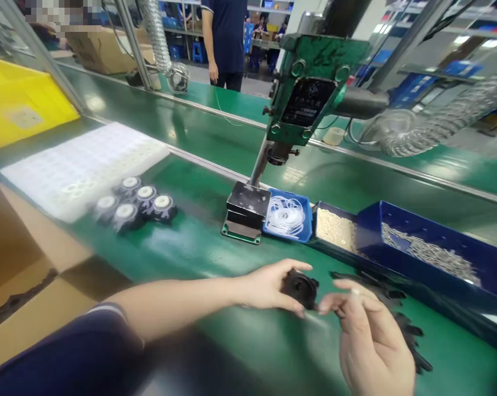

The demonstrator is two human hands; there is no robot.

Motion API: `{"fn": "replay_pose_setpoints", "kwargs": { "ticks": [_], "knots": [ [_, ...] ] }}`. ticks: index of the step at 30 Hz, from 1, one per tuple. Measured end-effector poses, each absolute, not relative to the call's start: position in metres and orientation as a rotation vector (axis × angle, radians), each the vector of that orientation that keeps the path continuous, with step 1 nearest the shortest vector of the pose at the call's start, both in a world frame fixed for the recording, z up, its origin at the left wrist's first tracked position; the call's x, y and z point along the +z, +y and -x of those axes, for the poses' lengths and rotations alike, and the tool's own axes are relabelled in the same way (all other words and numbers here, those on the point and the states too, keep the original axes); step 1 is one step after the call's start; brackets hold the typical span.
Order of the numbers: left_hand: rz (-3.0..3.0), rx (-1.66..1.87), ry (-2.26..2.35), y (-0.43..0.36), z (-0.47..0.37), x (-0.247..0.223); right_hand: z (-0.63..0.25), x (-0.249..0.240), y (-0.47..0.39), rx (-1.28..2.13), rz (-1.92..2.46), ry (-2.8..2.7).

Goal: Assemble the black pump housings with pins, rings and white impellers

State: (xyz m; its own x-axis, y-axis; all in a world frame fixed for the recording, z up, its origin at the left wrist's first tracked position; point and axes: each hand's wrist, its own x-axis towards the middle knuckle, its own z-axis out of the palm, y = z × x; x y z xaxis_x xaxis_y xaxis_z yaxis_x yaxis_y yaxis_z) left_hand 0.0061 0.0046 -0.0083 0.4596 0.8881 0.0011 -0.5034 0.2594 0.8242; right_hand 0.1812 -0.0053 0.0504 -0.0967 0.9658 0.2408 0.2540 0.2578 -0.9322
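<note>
My left hand (267,285) grips a round black plastic part (301,288) between thumb and fingers, with the hollow face showing. Close to its right, my right hand (372,330) is closed in a pinch. Its fingertips are blurred, and whatever they hold is too small to make out. Behind and beside the right hand lie several black plastic pieces (413,338), partly hidden by it. To the left, several black assemblies (162,206) with white round tops are grouped on the green table.
A green press (310,91) stands over a black block (249,201). Nearby are a blue tray (308,223) of white rings, a bin of small beige pieces (334,228) and a blue bin (433,223) of metal pins. Cardboard box (62,308), white sheet (37,168), yellow crate (23,104) at left.
</note>
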Motion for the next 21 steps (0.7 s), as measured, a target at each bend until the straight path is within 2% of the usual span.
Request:
{"fn": "replay_pose_setpoints", "kwargs": {
  "ticks": [4,9,21],
  "knots": [
    [-0.646,1.036,0.539,0.003,-0.003,0.009,-0.182,0.054,-0.011,1.179,1.322,-1.429],
    [-0.699,1.064,0.62,0.003,0.0,0.017,-0.18,0.044,-0.009,1.425,1.326,-1.499],
    [-0.817,1.057,0.6,0.001,-0.004,0.015,-0.179,0.04,-0.017,1.196,1.4,-1.731]
  ]
}}
